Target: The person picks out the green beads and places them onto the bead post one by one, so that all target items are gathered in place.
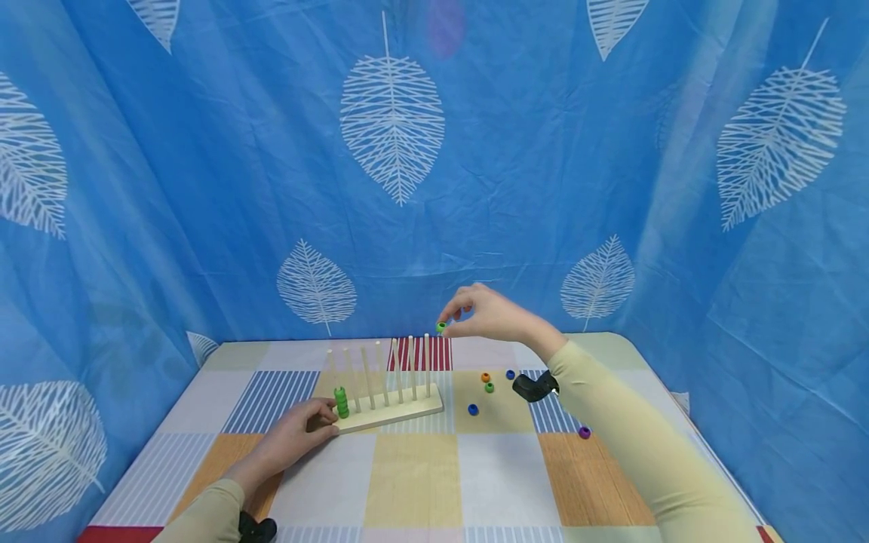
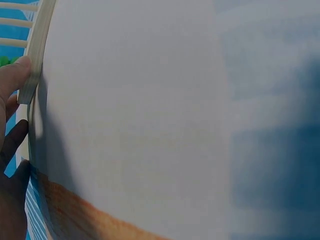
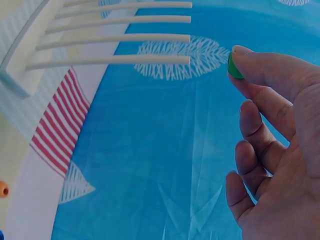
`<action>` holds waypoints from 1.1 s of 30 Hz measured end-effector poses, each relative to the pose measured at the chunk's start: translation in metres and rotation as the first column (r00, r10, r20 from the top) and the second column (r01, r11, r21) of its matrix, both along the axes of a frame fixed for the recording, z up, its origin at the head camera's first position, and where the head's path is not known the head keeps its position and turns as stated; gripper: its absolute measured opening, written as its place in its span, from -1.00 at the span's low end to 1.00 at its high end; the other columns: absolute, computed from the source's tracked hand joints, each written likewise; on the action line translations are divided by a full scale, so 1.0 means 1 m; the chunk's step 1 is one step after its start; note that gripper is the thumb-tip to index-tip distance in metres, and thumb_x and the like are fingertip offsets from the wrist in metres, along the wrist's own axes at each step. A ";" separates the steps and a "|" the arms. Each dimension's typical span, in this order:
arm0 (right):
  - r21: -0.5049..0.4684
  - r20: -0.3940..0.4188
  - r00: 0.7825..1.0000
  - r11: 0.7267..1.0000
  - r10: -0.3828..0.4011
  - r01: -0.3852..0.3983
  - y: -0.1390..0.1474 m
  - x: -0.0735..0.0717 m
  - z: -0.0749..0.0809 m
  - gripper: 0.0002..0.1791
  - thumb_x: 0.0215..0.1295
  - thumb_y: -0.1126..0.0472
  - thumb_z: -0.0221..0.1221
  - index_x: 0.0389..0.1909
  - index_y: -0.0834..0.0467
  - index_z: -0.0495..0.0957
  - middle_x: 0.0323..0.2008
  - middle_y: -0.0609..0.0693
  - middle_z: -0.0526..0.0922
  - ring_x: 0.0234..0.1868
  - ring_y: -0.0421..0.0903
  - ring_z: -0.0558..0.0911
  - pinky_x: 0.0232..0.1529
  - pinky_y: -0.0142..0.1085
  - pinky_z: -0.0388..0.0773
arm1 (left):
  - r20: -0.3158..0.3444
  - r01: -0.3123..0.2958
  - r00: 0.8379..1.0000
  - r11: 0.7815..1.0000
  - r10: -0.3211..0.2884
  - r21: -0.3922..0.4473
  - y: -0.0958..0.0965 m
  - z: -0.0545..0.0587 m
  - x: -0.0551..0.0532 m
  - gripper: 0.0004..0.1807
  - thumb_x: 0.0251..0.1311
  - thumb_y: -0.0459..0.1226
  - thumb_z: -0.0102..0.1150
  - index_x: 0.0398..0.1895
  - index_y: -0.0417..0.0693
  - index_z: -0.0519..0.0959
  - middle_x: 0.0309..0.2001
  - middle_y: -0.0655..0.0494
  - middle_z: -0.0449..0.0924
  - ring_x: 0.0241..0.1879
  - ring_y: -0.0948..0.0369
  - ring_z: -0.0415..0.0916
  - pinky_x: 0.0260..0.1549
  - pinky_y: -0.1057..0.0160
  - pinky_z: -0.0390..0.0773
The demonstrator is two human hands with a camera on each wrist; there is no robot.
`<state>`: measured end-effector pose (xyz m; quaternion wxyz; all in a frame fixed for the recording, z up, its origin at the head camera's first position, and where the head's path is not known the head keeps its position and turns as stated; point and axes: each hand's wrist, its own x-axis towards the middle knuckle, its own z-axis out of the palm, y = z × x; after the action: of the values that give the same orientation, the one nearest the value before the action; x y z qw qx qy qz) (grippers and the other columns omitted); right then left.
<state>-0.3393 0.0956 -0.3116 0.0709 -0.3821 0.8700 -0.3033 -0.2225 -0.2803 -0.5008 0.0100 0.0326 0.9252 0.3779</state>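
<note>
A pale wooden peg rack [image 1: 400, 412] stands on the table with several upright pegs. Stacked green beads [image 1: 342, 403] sit on its leftmost peg. My left hand [image 1: 292, 436] grips the rack's left end, thumb at the front edge; in the left wrist view the thumb [image 2: 17, 75] presses the wooden base [image 2: 39, 50]. Raised above the rack's right end, my right hand [image 1: 485, 313] pinches a green bead [image 1: 441, 327] between thumb and forefinger. The right wrist view shows this green bead [image 3: 234, 67] beyond the peg tips, apart from them, with the other fingers loosely bent.
Right of the rack lie loose beads: an orange bead [image 1: 485, 377], a green bead [image 1: 489, 388], a blue bead [image 1: 473, 409], another blue bead [image 1: 511, 374] and a purple bead [image 1: 584, 432]. A patchwork cloth [image 1: 414, 483] covers the table. Blue leaf-print curtains [image 1: 502, 188] surround it.
</note>
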 end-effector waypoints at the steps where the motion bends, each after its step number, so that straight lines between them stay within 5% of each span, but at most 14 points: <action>1: -0.004 -0.002 1.000 1.000 0.007 -0.007 -0.002 0.000 0.000 -0.83 0.29 -0.04 0.37 -0.13 -0.17 0.75 -0.19 -0.15 0.60 0.00 -0.06 0.43 0.06 -0.04 0.43 | -0.002 0.000 1.000 1.000 0.000 -0.001 0.000 0.000 0.000 -0.86 0.24 -0.22 0.44 -0.26 0.17 0.63 0.26 -0.02 0.55 0.32 -0.15 0.40 0.34 -0.26 0.32; 33: -0.060 0.025 0.993 0.992 0.114 -0.112 -0.063 -0.006 -0.006 -0.81 0.30 0.01 0.38 -0.10 -0.11 0.76 -0.20 -0.15 0.62 -0.03 -0.07 0.49 0.12 -0.10 0.40 | -0.017 0.012 1.000 1.000 -0.012 0.008 0.001 0.001 0.003 -0.88 0.25 -0.21 0.43 -0.24 0.12 0.64 0.25 -0.04 0.56 0.33 -0.17 0.40 0.36 -0.26 0.28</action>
<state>-0.3453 0.0330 -0.3180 0.0891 -0.4284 0.8366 -0.3296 -0.2199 -0.2795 -0.5002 0.0043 0.0414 0.9235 0.3813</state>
